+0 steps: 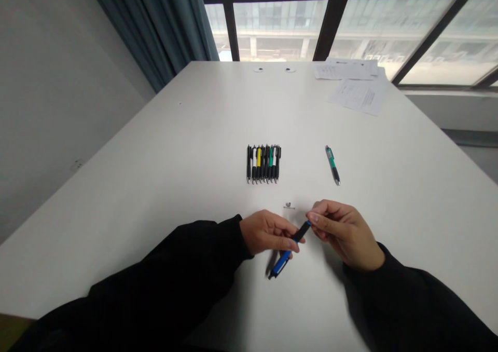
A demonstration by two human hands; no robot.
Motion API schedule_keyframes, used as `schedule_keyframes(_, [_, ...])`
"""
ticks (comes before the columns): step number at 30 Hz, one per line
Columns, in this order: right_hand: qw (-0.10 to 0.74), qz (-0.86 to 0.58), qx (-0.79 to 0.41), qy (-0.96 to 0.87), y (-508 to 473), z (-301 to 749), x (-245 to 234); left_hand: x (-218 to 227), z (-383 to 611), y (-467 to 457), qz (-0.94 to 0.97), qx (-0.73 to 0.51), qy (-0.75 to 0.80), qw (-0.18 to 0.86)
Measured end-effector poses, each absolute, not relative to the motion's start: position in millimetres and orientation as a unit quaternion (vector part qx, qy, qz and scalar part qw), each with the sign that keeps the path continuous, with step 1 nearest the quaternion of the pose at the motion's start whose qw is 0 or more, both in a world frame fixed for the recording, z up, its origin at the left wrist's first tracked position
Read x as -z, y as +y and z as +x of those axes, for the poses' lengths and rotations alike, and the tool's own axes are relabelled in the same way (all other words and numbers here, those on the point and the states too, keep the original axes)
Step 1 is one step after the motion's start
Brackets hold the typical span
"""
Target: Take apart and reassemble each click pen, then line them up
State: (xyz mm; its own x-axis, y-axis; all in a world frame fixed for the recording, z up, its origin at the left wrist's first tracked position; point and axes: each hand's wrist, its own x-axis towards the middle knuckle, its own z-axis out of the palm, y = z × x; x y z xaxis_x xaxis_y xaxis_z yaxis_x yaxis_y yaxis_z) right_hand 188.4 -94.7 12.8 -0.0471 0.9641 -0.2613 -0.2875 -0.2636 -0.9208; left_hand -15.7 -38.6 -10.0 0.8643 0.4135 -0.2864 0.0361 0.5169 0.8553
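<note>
My left hand (268,232) and my right hand (342,232) both grip a blue-and-black retractable pen (291,251) above the white table (163,186). The left fingers wrap its middle, and the right fingertips pinch its black end. A small metal part (288,205) lies just beyond my hands. Farther forward, a tight row of several upright-aligned pens (263,164) with black, white, yellow and green barrels lies side by side. A single green-and-black pen (333,165) lies apart to the right of that row, slightly angled.
Loose printed papers (358,95) lie at the far right of the table. Two round cable grommets (259,69) sit near the far edge. A grey wall and blue curtain (155,25) stand to the left, with large windows behind the table.
</note>
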Motion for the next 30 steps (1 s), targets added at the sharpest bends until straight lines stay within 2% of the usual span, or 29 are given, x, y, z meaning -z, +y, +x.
schedule_keyframes(9, [0.481, -0.476, -0.651, -0.345, -94, 185, -18, 13, -13, -41, 0.506, -0.149, 0.23, 0.818])
schedule_keyframes(18, [0.472, -0.473, -0.512, -0.539, -94, 198, -8, 13, -18, -42, 0.479, -0.146, 0.191, 0.844])
schedule_keyframes(20, [0.444, -0.506, -0.414, -0.612, -90, 200, -9, 12, -19, -41, 0.464, -0.15, 0.188, 0.853])
schedule_keyframes(24, [0.319, -0.559, -0.231, -0.729, -81, 199, -1, 9, -20, -40, 0.44, -0.147, 0.181, 0.867])
schedule_keyframes(30, [0.228, -0.54, -0.186, -0.789, -78, 188, 5, 7, -23, -42, 0.437, -0.151, 0.178, 0.868])
